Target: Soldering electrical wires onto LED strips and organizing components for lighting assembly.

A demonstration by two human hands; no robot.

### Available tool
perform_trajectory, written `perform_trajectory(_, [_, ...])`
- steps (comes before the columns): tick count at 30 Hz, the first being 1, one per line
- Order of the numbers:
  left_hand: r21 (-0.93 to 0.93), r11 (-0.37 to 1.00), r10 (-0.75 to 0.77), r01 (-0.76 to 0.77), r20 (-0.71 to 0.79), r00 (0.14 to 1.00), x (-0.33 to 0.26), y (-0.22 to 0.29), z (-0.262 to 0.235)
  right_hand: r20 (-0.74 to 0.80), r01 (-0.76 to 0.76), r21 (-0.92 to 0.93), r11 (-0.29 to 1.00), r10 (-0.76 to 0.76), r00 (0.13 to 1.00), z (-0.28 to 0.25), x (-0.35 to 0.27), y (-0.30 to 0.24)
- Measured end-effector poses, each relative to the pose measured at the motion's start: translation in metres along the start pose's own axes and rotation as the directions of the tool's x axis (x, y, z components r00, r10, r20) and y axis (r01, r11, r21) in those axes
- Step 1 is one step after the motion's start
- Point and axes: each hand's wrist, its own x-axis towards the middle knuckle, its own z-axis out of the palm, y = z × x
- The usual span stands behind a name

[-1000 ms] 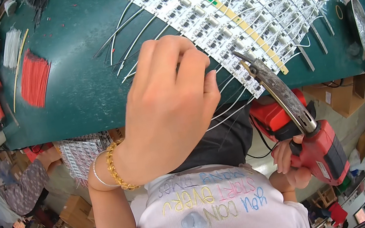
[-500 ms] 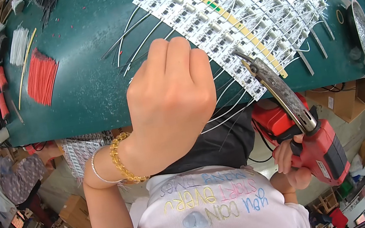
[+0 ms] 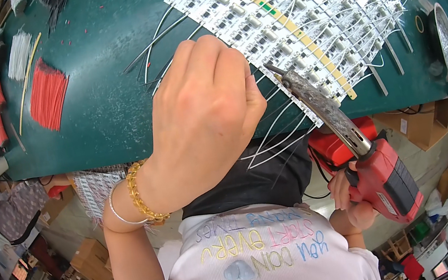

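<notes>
the white circuit-board sheet (image 3: pixel 252 24) lies on the far right of the green counter (image 3: pixel 109 82), loose wires (image 3: pixel 152 44) trailing off its left edge. my right hand (image 3: pixel 351 202) is wrapped round the handle of a red soldering gun (image 3: pixel 385 179), its tip over the sheet's near part. my left hand (image 3: pixel 204 105) is curled just left of it, fingertips hidden; what it holds i cannot tell. red wires (image 3: pixel 48 97) lie further left.

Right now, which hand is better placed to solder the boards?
Probably the right hand: it holds the soldering iron, its tip over the boards. The left hand curls near their edge.
</notes>
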Motion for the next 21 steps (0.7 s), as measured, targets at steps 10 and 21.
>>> perform_trajectory(10, [-0.092,0.994,-0.049,0.051,0.02,0.999,0.0,0.0,-0.004,0.004,-0.011,0.236,0.972,0.01,1.0,0.008,0.005,-0.005])
perform_trajectory(21, [-0.072,0.996,-0.058,0.059,0.021,0.998,0.002,0.002,-0.001,-0.055,-0.102,0.381,0.919,0.133,0.99,0.017,0.008,-0.013])
